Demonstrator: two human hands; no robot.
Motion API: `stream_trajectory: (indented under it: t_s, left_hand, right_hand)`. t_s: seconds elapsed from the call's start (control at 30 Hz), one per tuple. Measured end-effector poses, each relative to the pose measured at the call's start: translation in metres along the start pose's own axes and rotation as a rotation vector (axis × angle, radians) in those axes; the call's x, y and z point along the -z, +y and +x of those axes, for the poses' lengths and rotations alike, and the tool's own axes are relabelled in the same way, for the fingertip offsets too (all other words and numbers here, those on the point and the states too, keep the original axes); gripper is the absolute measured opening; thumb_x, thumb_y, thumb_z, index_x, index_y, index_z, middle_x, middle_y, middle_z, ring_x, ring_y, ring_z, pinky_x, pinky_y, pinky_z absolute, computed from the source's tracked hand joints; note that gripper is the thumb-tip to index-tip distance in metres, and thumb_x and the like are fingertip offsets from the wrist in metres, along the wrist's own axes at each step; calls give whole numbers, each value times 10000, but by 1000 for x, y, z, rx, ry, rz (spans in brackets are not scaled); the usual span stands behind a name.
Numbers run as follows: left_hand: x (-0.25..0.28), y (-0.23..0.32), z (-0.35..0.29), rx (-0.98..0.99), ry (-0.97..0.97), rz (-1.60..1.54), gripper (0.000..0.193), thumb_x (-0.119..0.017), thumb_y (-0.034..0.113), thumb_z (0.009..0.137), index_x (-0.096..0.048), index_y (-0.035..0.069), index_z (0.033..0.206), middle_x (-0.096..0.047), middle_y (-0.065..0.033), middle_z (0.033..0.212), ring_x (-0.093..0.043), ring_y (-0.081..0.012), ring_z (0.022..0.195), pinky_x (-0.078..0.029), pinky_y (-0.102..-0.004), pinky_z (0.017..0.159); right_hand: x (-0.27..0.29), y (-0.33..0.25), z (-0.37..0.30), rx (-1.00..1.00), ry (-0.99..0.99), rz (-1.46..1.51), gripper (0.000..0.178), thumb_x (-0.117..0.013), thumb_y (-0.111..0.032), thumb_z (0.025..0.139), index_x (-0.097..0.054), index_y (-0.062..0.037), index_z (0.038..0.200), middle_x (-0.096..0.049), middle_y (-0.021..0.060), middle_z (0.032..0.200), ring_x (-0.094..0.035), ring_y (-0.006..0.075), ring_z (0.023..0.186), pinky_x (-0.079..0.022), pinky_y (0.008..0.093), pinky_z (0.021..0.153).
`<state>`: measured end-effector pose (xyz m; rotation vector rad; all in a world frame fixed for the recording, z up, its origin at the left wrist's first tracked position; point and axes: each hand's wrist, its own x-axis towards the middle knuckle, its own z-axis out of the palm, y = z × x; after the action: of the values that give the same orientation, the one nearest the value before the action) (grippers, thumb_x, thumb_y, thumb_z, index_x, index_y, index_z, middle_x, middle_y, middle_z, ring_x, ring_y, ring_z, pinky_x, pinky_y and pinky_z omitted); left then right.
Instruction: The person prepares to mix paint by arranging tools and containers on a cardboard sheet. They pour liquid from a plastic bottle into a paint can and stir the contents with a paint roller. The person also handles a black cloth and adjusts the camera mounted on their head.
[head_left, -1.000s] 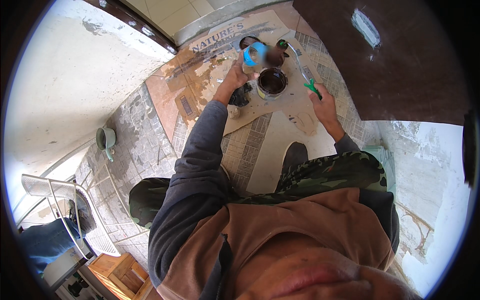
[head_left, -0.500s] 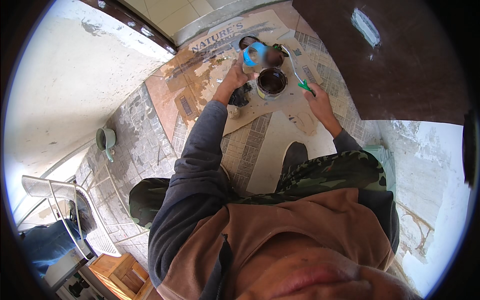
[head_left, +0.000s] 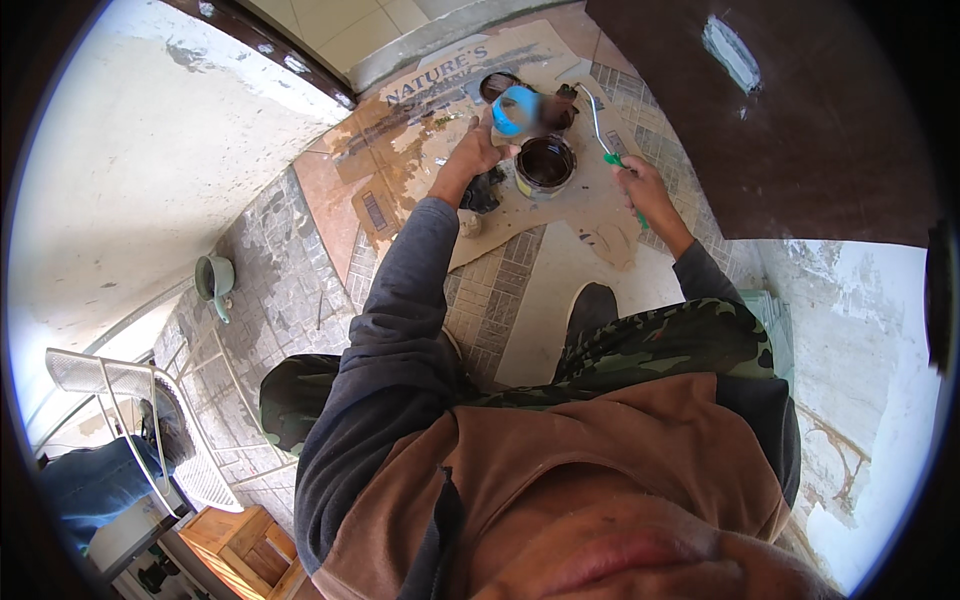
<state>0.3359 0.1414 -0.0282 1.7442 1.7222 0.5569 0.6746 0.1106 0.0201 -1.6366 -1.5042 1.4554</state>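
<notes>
My left hand (head_left: pixel 472 158) grips a blue plastic container (head_left: pixel 514 112) by its near side, above the cardboard. Beside the blue part is a dark brown patch, blurred, so I cannot tell whether it belongs to the container. In my right hand (head_left: pixel 645 190) is a small paint roller (head_left: pixel 598 125) with a green handle and bent wire frame. Its dark roller end reaches the brown patch; whether they touch is unclear. Just below the container stands an open can (head_left: pixel 544 185) of dark brown paint. A crumpled black item (head_left: pixel 481 194) lies near my left wrist.
Stained cardboard (head_left: pixel 440 125) covers the patterned tiles. A dark round lid or tin (head_left: pixel 497 86) lies behind the container. A brown door panel (head_left: pixel 780 130) rises at right. At left are a green dipper (head_left: pixel 213 279), a white mesh chair (head_left: pixel 205 470) and a wooden crate (head_left: pixel 235 550).
My right hand has shifted slightly right, and the roller's green handle now points more steeply down. My left hand and the blue container have moved a little right.
</notes>
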Motion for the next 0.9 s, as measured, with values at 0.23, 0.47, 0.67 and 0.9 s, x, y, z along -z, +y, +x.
stream_trajectory:
  t_s: [0.23,0.47,0.67,0.9]
  left_hand:
    - [-9,-11,6,-45,38,32,994,-857,295,800,-272,6,1551,-381,-328,1538,-309,-442,1484,-306,-440,1212]
    - [-5,-1,-3,-105,83,17,1189,-824,332,825,14,31,1613,-300,-330,1583,-374,-438,1448,-391,-429,1153]
    - [4,14,-15,-84,49,2,1122,-815,275,841,-35,119,1632,-356,-316,1561,-433,-472,1395,-399,-449,1134]
    - [3,14,-17,-126,67,42,1072,-811,297,840,-105,158,1634,-257,-343,1595,-319,-465,1465,-384,-457,1157]
  right_hand:
    - [0,4,-7,49,6,-74,266,-627,-254,975,-657,-66,1160,-564,57,702,-542,138,521,-437,315,460]
    - [-6,6,-13,349,120,-347,283,-629,-235,959,-637,-59,1181,-669,226,944,-662,402,930,-493,458,822]
    - [-7,2,-16,369,119,-369,247,-618,-237,957,-626,-65,1135,-672,239,964,-648,445,949,-496,478,806]
    - [-12,-17,-17,359,106,-489,252,-610,-260,969,-595,-73,1137,-675,244,962,-650,459,953,-488,526,795]
